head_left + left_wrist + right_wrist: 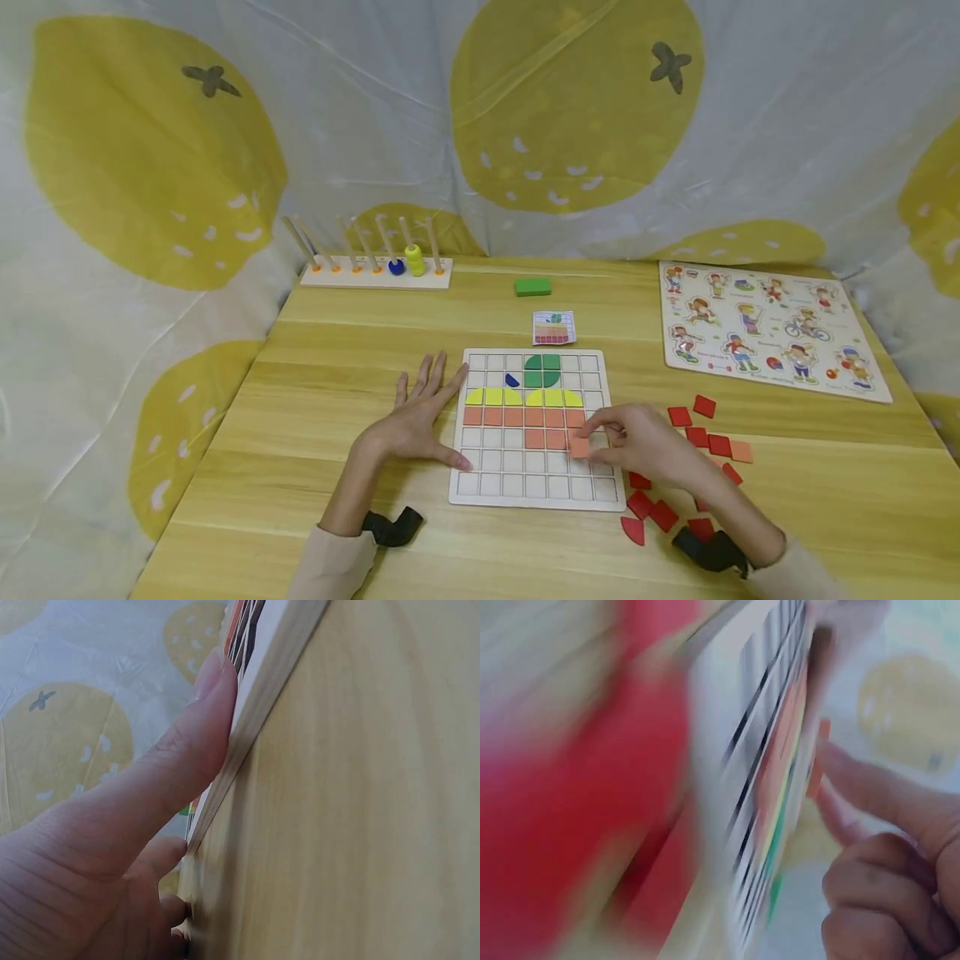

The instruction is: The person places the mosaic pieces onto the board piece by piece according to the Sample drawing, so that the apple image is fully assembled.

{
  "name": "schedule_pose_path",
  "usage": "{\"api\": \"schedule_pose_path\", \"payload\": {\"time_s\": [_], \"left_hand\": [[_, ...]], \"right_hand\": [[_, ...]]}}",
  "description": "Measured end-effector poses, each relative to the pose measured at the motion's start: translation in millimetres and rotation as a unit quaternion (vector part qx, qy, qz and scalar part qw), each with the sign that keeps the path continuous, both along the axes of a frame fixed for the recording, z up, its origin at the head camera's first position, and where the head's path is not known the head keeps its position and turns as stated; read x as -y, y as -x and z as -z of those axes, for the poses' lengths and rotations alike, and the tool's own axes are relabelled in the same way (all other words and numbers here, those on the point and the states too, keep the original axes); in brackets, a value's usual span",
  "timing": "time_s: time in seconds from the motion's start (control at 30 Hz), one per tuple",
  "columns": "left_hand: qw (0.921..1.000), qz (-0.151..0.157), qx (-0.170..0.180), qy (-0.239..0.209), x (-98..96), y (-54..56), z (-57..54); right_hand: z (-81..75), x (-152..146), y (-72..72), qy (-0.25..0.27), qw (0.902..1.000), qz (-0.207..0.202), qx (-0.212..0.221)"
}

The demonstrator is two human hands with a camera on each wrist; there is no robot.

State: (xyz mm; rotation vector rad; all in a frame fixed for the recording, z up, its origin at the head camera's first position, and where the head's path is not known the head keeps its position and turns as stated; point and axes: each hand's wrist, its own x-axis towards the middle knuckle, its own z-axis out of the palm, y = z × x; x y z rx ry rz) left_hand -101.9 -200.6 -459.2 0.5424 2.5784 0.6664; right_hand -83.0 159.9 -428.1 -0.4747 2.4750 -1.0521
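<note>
A white grid board [536, 503] lies on the table, with green, dark blue, yellow and salmon pieces in its upper cells. My left hand [408, 425] rests at the board's left edge, fingers spread, its thumb [180, 742] on the rim. Between thumb and fingers, my right hand [648, 446] pinches a salmon square tile [580, 447] over the right part of the board, at the end of the second salmon row. The right wrist view shows that tile [819, 761] at the fingertips, held just off the grid. Whether it touches a cell I cannot tell.
Loose red tiles [663, 516] and a few salmon ones [741, 452] are scattered right of the board, partly under my right forearm. Behind it lie a small pattern card [553, 328] and a green block [533, 287]. A peg stand [375, 279] and a picture puzzle [765, 333] stand farther back.
</note>
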Motion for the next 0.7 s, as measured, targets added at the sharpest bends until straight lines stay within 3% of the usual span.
{"api": "schedule_pose_path", "payload": {"time_s": [0.17,0.3,0.47,0.7], "left_hand": [[1.0000,-0.001,0.003,-0.005,-0.1,0.0,-1.3],[1.0000,-0.001,0.002,-0.002,-0.7,0.1,-1.9],[1.0000,-0.002,0.001,-0.001,-1.3,0.6,-1.3],[1.0000,-0.006,0.001,0.005,-0.5,0.2,-0.6]], "right_hand": [[-0.1,54.5,9.1,-0.005,0.9985,-0.039,-0.038],[3.2,78.6,12.9,-0.032,0.9969,-0.033,-0.065],[7.1,86.4,15.6,-0.051,0.9964,-0.027,-0.063],[10.3,84.1,21.4,0.007,0.9969,-0.065,-0.044]]}}
